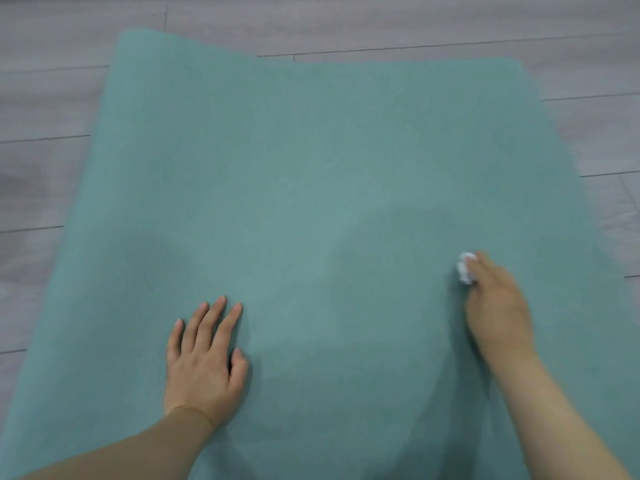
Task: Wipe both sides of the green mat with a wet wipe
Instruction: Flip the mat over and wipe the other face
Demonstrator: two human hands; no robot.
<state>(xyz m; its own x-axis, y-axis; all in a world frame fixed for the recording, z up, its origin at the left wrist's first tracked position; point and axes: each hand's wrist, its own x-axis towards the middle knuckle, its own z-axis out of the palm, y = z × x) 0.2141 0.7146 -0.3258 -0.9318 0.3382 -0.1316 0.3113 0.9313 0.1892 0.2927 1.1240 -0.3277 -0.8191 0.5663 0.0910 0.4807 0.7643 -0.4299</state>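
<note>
Green mat (311, 168) spread on the grey floor (52, 98), its near end cut off. Left hand (204, 362) lies flat, fingers straight. Right hand (498, 306) pinches a balled wet wipe (465, 267) against the mat's right side, fingertips hidden.

The mat (311, 174) is a plain teal-green sheet spread flat on the floor, filling most of the view and running out of sight at the near edge; its surface is matte, with a fine ribbed texture showing faintly on the near left part; the far edge lies uneven, the far left corner reaching farther away than the right part, so a step shows along that edge; soft shadow darkens the near middle. The wipe (465, 268) is a small white crumpled wad, pressed against the mat on its right part, near the right edge; only its far end shows, the rest hidden.
</note>
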